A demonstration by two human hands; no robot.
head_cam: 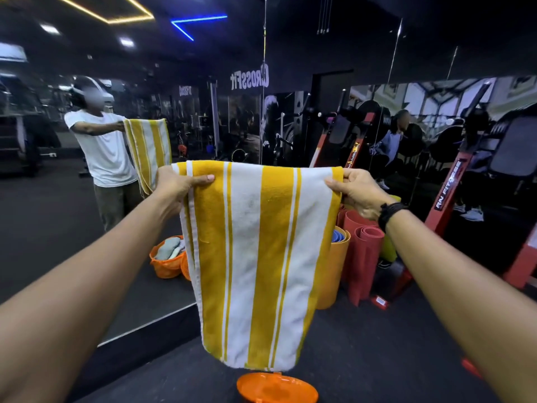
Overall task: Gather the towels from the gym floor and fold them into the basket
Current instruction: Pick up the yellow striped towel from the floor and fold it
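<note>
A yellow and white striped towel [255,257] hangs in front of me, folded over at its top edge. My left hand [177,184] grips its top left corner and my right hand [354,190] grips its top right corner, arms stretched forward. Below the towel's lower edge, an orange plastic basket [276,388] stands on the dark floor, its rim partly in view. A wall mirror reflects the orange basket with several folded cloths inside, behind the towel's left edge.
A large mirror [87,228] covers the wall ahead and to the left, with a raised dark ledge at its base. Rolled red and orange mats [363,257] stand at the right behind the towel. Red gym machine frames [447,193] rise further right.
</note>
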